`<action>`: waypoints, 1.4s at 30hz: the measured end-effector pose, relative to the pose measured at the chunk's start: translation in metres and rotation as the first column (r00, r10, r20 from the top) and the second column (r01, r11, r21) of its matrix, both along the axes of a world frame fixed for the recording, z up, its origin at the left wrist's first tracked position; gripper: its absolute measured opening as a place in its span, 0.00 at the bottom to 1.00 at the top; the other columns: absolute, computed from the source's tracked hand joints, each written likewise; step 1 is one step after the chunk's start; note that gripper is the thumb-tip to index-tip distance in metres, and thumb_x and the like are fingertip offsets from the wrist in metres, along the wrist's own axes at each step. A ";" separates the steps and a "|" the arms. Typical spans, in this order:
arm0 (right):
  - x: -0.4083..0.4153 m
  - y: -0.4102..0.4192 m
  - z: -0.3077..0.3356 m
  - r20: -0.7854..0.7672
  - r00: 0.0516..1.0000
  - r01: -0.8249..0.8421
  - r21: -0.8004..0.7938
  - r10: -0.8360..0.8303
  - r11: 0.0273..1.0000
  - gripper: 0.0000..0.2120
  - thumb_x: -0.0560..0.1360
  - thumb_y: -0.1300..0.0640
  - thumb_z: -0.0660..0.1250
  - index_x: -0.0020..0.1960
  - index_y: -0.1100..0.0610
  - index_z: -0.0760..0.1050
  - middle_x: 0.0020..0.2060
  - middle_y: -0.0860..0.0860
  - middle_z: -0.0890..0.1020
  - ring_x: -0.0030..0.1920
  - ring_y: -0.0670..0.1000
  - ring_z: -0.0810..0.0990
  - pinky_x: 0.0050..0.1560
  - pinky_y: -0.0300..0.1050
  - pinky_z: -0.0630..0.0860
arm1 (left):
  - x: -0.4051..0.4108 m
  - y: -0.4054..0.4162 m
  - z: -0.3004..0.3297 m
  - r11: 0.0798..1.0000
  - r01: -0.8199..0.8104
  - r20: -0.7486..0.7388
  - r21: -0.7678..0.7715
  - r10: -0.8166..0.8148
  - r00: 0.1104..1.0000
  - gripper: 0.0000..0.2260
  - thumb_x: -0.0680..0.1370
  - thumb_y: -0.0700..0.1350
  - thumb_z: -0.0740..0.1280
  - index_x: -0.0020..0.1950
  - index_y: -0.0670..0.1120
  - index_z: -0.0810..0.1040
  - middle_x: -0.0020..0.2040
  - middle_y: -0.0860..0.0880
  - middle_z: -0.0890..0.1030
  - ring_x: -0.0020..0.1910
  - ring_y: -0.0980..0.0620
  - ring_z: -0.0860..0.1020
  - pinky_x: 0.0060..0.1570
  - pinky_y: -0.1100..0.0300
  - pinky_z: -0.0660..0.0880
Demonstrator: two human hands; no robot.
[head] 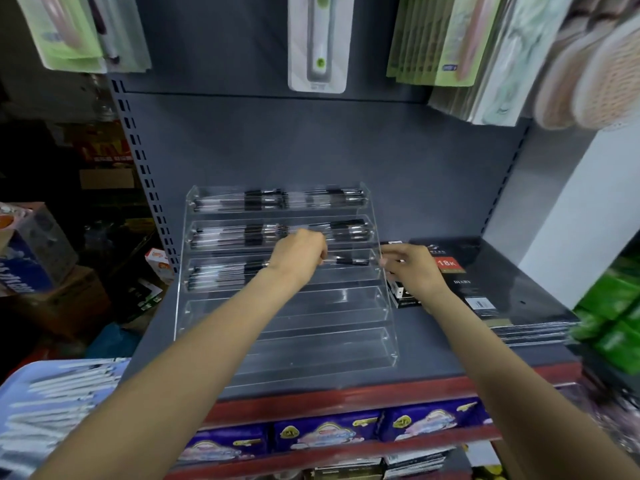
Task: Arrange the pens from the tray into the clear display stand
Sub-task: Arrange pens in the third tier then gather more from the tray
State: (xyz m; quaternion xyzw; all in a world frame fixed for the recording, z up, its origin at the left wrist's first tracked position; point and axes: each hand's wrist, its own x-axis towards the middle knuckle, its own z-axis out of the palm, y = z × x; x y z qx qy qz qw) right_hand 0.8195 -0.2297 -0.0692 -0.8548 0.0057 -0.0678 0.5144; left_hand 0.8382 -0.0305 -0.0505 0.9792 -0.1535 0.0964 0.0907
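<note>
Here the left hand (pixel 301 251) reaches over the third tier of the clear acrylic stepped display stand (pixel 287 306), its fingers (pixel 320 252) curled round the near end of a slim pen with a clear barrel and black grip (pixel 346 261). The pen lies level along that tier, sticking out rightward from the fingers toward the stand's right wall. The right hand (pixel 412 268) hovers just beside that wall, over the black boxed diaries (pixel 460 271); its fingers (pixel 389 263) are loosely bent, and whether they touch the pen tip or the wall cannot be told.

The pens (pixel 239 200) all look alike: thin, transparent bodies with black bands, somewhat blurred. The stand's top two tiers carry rows of them on both left and right; the third tier has a bunch on the left and the held pen on the right. The two lowest tiers show only bare acrylic. The stand sits on a dark grey shelf (pixel 433 351).

At lower left, a pale blue tray (pixel 20 386) holds many more pens, white-looking and smeared, lying roughly parallel.
</note>
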 end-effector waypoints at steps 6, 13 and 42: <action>0.000 -0.002 -0.003 0.007 1.000 -0.013 0.055 0.013 0.998 0.14 0.76 0.65 0.65 0.60 0.59 0.77 0.49 0.55 0.82 0.45 0.48 0.81 0.43 0.33 0.78 | 0.005 -0.005 0.001 0.975 0.033 -0.017 0.220 -0.030 0.999 0.09 0.73 0.33 0.67 0.42 0.48 0.77 0.43 0.45 0.80 0.39 0.46 0.76 0.37 0.58 0.69; -0.001 -0.002 -0.005 -0.014 1.000 -0.013 0.126 0.015 0.992 0.15 0.76 0.65 0.66 0.62 0.61 0.76 0.49 0.54 0.81 0.48 0.49 0.81 0.48 0.37 0.78 | 0.012 -0.002 -0.002 0.967 0.052 -0.003 0.249 -0.053 0.999 0.07 0.72 0.35 0.68 0.41 0.47 0.78 0.40 0.47 0.79 0.40 0.47 0.77 0.38 0.59 0.70; -0.144 0.334 -0.057 -0.030 0.932 -0.360 0.051 0.361 0.932 0.09 0.75 0.65 0.65 0.51 0.54 0.78 0.38 0.43 0.79 0.37 0.38 0.77 0.42 0.31 0.72 | -0.185 0.330 -0.083 0.767 -0.295 -0.069 -0.570 0.313 0.947 0.07 0.77 0.42 0.67 0.52 0.42 0.81 0.45 0.44 0.83 0.44 0.48 0.79 0.46 0.59 0.74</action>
